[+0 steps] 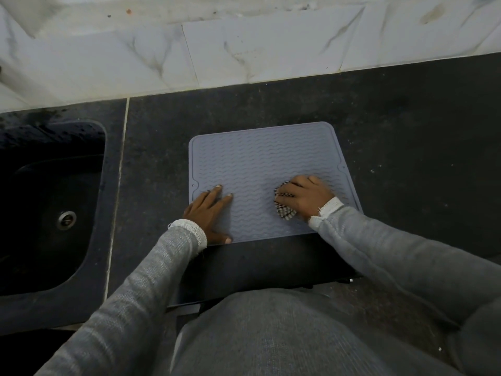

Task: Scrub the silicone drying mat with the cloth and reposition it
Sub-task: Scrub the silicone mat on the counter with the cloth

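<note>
A grey silicone drying mat (pixel 260 161) with a wavy ribbed surface lies flat on the dark countertop (pixel 406 131), near its front edge. My left hand (pixel 210 215) presses flat on the mat's near left corner with straight fingers. On the mat's near right part, my right hand (pixel 305 196) grips a bunched checkered cloth (pixel 283 211) and holds it against the ribs. Most of the cloth is hidden under that hand.
A black sink (pixel 48 202) with a metal drain (pixel 66 219) is set into the counter at the left. A white marbled tile wall (pixel 244 50) runs along the back. My body stands close against the counter's front edge.
</note>
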Available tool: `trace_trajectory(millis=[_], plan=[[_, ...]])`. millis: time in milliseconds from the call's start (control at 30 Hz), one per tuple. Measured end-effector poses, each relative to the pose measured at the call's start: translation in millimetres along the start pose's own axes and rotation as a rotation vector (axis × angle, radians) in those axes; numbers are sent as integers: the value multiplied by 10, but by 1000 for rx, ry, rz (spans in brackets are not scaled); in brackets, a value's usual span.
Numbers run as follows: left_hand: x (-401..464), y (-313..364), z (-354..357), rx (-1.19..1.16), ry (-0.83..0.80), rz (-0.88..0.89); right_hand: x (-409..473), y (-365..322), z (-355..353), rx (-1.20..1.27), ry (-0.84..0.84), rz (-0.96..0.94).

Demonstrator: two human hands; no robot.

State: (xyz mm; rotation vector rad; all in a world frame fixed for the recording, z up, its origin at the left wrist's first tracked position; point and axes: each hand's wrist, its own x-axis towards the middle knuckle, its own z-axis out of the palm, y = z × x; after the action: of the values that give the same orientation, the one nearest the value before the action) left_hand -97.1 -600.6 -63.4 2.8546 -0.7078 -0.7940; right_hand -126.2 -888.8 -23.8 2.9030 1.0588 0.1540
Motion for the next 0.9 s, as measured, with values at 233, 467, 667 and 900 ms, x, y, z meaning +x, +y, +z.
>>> trace_trajectory(millis=[233,467,667,900], plan=[[40,47,-34,10,8,-36,495,-480,124,-58,-15,-117],[32,23,-33,-22,23,-37,95,-125,172,-109,17,-127],[72,11,-2,-22,47,-53,267,-208,68,-62,-33,-85],[120,14,46,8,44,-100,601,-572,157,-44,-30,-136]])
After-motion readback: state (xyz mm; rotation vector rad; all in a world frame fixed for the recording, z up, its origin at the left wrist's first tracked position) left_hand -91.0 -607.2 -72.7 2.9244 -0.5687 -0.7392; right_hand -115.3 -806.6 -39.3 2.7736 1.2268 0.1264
